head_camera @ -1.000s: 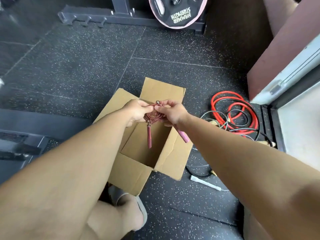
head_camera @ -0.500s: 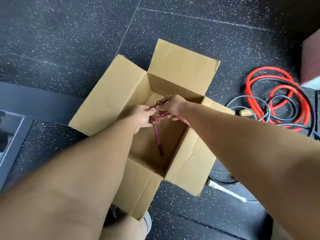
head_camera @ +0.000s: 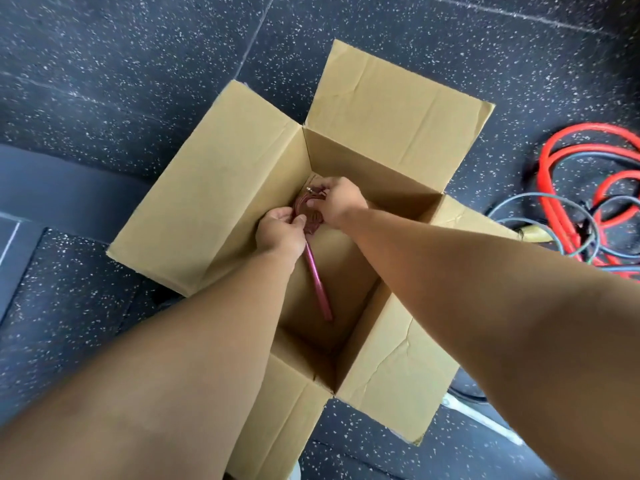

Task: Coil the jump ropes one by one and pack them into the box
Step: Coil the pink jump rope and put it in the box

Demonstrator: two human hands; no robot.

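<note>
Maroon coiled jump rope [head_camera: 311, 220]: loops mostly covered by left hand [head_camera: 280, 233] and right hand [head_camera: 337, 202]; loop count unreadable. One slim maroon handle [head_camera: 317, 282] showed, second out of sight. Thick red rubber rope [head_camera: 554, 202] and thin grey cable rope [head_camera: 590, 233] ran off right edge. Small yellow handle [head_camera: 535, 233] half behind right forearm. White stick-like handle [head_camera: 491, 424] blurred. Brown cardboard box [head_camera: 214, 188]: near flap cut by bottom edge.

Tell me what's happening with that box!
A person is packing jump ropes. Both the left hand and right hand hold a coiled pink jump rope down inside the open cardboard box, with one pink handle hanging toward the bottom. It has not been let go yet. A red rope lies looped on the floor beside the box, not yet packed.
</note>
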